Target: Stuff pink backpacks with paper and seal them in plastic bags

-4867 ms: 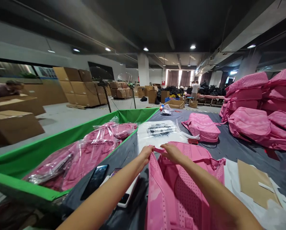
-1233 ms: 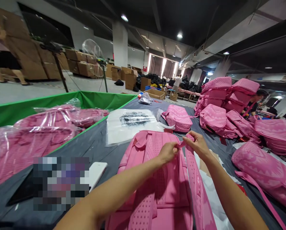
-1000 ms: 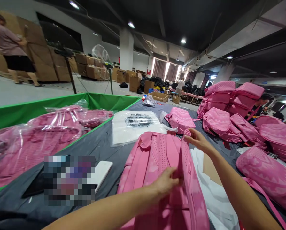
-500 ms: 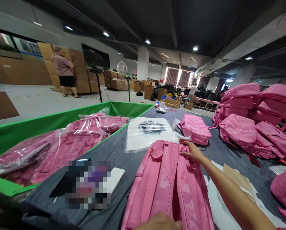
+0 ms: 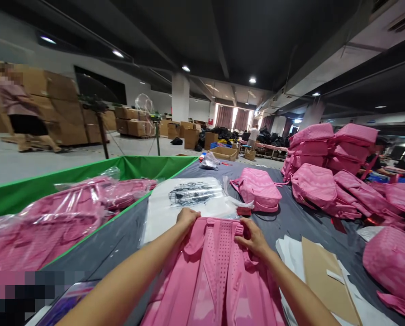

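Observation:
A pink backpack (image 5: 219, 271) lies back-side up on the grey table in front of me, its dotted back panel and straps facing up. My left hand (image 5: 187, 218) is closed on the backpack's top left corner. My right hand (image 5: 253, 237) grips the top right, near the strap's upper end. Just beyond the backpack lies a stack of clear plastic bags (image 5: 185, 201) with black print.
A green bin (image 5: 35, 192) on the left holds bagged pink backpacks (image 5: 63, 217). More pink backpacks (image 5: 324, 163) are piled at the right, one (image 5: 258, 190) alone ahead. Cardboard sheets (image 5: 324, 276) lie at the right. A person (image 5: 17, 111) walks by cartons far left.
Earlier both hands worked the right strap, then smoothed it down the backpack. Now both hands have come to the backpack's top edge and grip its two corners. The distant person has walked left.

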`<state>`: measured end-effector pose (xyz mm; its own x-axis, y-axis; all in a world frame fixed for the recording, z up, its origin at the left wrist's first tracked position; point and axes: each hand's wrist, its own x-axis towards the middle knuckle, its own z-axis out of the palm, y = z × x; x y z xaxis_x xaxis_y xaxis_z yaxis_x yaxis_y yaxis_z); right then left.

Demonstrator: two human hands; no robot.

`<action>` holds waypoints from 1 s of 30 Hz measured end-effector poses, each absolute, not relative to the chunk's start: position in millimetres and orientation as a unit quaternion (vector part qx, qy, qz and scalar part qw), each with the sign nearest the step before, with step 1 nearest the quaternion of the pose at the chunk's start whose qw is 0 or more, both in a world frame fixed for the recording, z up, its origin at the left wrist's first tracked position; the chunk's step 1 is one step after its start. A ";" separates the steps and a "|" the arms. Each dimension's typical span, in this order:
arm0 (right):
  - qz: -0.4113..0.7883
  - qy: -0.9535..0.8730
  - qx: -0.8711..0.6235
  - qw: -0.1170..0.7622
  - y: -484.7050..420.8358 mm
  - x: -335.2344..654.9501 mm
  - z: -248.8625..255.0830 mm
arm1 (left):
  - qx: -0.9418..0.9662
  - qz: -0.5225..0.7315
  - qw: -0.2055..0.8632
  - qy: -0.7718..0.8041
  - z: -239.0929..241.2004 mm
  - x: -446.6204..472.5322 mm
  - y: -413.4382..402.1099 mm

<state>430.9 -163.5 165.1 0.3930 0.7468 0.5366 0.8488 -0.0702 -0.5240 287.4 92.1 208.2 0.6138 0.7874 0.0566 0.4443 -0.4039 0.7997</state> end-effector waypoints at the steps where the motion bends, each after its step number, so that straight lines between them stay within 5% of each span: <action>1: -0.062 -0.546 -0.729 0.407 -162.7 429.3 165.6 | 0.824 0.207 0.371 0.375 208.5 290.0 95.3; 8: -0.088 -0.525 -0.764 0.364 -166.9 425.4 160.5 | 0.923 0.186 0.257 0.218 205.7 285.1 73.2; 19: -0.258 -0.465 -0.823 0.200 -183.9 364.0 143.4 | 0.915 0.371 0.097 0.126 123.4 208.9 7.2; 30: -0.070 -0.472 -0.867 0.146 -233.0 324.3 140.6 | 0.974 0.195 0.109 0.028 120.2 167.5 7.2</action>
